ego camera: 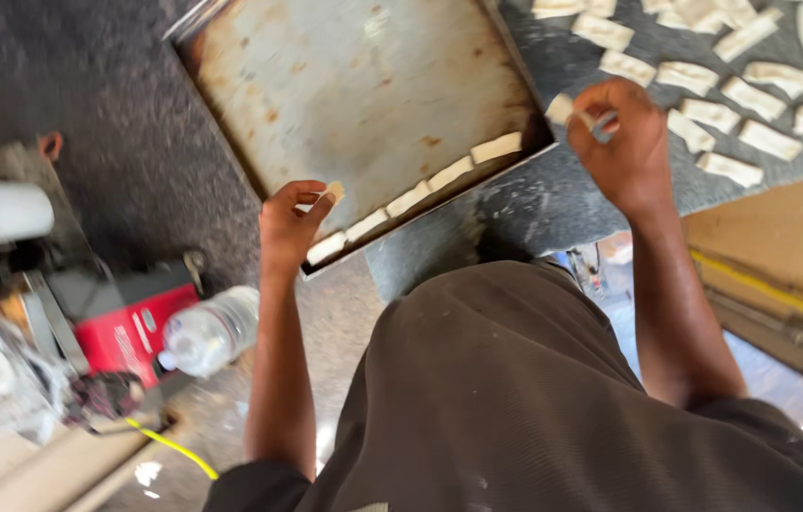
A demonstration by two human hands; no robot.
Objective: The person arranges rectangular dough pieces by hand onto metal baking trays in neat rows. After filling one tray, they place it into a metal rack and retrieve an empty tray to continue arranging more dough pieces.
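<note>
My left hand (pixel 290 226) pinches a small pale dough piece (pixel 333 191) over the near edge of a worn metal baking tray (pixel 345 85). A row of several folded dough pieces (pixel 411 197) lies along that tray edge. My right hand (pixel 621 142) is raised over the dark counter (pixel 553 199), its fingers closed on another dough piece (pixel 561 108). Just beyond it, several more folded dough pieces (pixel 752 100) lie spread on the counter.
A clear plastic water bottle (pixel 209 332) and a red box (pixel 127 334) sit at the lower left, with a white cup (pixel 5 210) and clutter beside them. A yellow cord (pixel 174 448) runs along the floor. A brown board (pixel 781 237) lies at the right.
</note>
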